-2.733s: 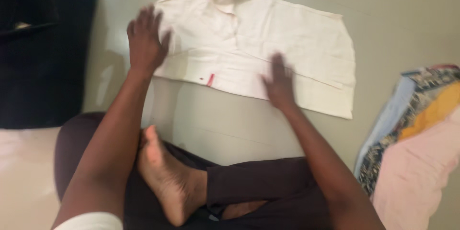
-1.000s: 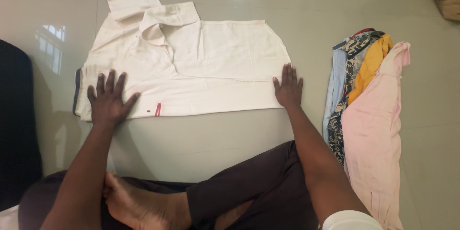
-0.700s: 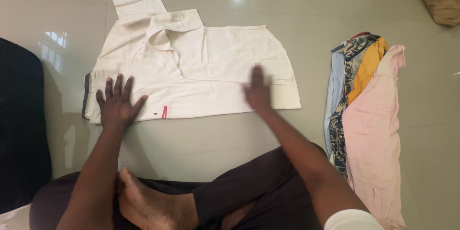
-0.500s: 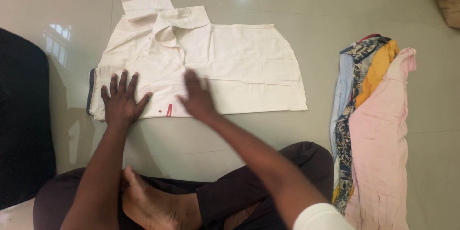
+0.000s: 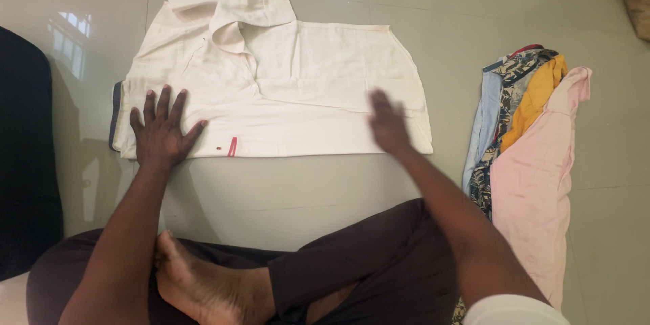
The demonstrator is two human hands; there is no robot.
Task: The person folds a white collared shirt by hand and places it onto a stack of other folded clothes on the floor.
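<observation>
The only camera is sitting on the person's head and looking steeply down over crossed legs at the glossy floor (image 5: 305, 196) just ahead. It is taking in, from close range, both forearms, a white shirt (image 5: 284, 88) spread flat at the top and a pile of clothes (image 5: 535, 156) along the right edge

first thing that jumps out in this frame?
The white shirt spread flat on the shiny floor, collar at upper left. Both hands lie on its near edge: left hand splayed at the left end, right hand blurred at the right. A pile of coloured clothes sits to the right.
</observation>
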